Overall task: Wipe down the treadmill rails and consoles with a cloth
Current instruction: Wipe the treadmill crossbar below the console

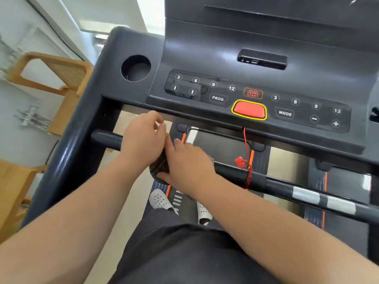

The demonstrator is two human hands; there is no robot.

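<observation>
One dark cloth, two hands, one console. The right hand grips the cloth on the crossbar rail, its fingers draped over and the thumb beneath. The left hand lies against it, fingers curled, tips together; what they pinch I cannot tell. Two white shoes stand on the belt. A wooden chair stands to the left.
</observation>
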